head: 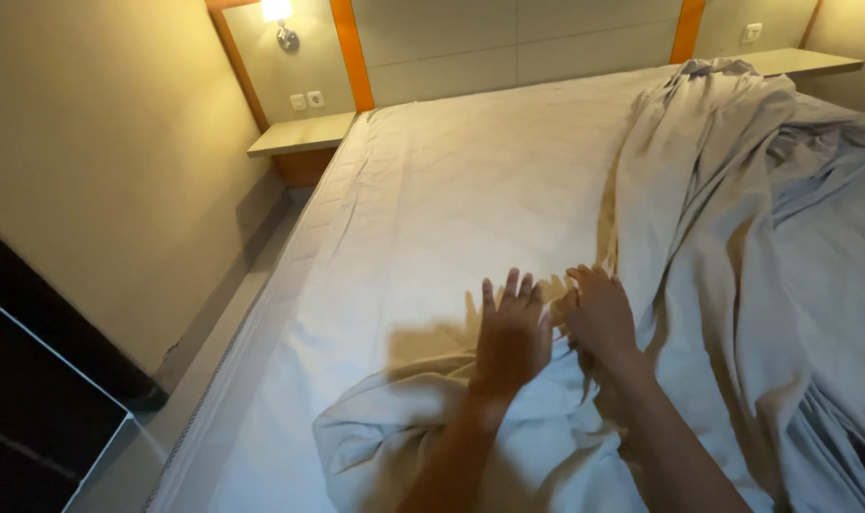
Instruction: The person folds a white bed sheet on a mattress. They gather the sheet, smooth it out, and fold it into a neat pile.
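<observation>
Two hands on rumpled sheet [699, 285]: left hand [511, 334] fingers splayed flat; right hand [599, 313] fingers curled, gripping fold.

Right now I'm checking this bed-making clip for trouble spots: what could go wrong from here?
The sheet lies bunched in deep folds on the far side, so a pull from the left hand and right hand might drag it unevenly. Its loose end sits heaped near the mattress edge and may slide floorward.

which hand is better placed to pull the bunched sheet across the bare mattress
Probably the right. The right hand lies on the edge of the bunched sheet, fingers curled there. The left hand is spread flat, reaching onto the bare mattress, gripping nothing.
</observation>
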